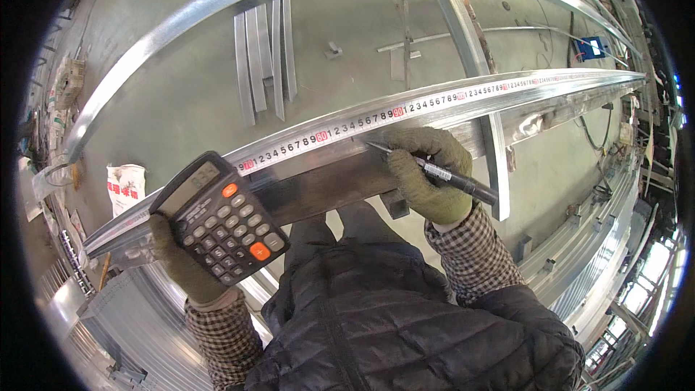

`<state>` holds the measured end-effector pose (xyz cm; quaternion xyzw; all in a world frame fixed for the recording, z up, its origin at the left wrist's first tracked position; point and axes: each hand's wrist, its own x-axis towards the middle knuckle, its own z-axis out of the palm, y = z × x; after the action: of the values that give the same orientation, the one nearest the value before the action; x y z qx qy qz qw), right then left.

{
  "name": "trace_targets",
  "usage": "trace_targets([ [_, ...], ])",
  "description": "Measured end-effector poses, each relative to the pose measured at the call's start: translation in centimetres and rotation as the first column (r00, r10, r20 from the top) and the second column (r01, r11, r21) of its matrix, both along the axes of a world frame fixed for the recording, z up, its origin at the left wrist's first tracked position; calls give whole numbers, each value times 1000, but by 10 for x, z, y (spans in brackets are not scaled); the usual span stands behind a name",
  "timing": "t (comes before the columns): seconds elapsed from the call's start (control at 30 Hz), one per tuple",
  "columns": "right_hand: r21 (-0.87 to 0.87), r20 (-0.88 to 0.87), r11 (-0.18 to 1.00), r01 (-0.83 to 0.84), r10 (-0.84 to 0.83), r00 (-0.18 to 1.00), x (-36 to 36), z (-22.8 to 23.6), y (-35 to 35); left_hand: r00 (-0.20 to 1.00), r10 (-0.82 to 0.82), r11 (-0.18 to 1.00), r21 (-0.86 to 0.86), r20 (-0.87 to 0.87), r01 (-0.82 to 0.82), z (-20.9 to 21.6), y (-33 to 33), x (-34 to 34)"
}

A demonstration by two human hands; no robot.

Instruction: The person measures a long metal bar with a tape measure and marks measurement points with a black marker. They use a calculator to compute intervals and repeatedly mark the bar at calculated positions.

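Observation:
My left hand (181, 264), in an olive-green work glove, is closed on a black calculator (224, 221) with grey keys and two orange ones. Its small display faces up at the far end. My right hand (433, 174), gloved alike, grips a black marker pen (460, 182) with its pointed tip out to the left. That tip hovers over or touches the metal bar just below the tape; which of the two I cannot tell. A white measuring tape (362, 124) is stretched lengthwise along a shiny metal bar (318, 174) in front of me, partly hidden by the calculator.
A metal frame rail (217, 6) curves across the far side, with a cross-piece (463, 29) joining it. Several loose metal strips (264, 58) lie on the floor beyond. A white bag (127, 187) is at the left, a blue box (590, 48) at the far right. Long metal profiles (590, 253) are stacked at the right.

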<state>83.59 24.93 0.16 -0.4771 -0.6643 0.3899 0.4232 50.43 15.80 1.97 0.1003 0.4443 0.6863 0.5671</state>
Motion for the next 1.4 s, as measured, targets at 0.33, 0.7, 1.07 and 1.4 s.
trace_targets([
  [0.33,107,-306,981,-165,190,933,-19,33,-45,969,-133,991,17,206,132,15,27,49],
  [0.7,53,245,949,-309,288,926,-40,76,-67,948,-218,976,27,232,218,26,30,56],
  [1.07,260,-119,957,-125,160,980,-12,32,-45,944,-201,979,30,261,200,21,45,74],
  [1.4,251,261,951,-180,113,959,63,20,5,997,73,994,-82,-3,-73,-9,46,91],
])
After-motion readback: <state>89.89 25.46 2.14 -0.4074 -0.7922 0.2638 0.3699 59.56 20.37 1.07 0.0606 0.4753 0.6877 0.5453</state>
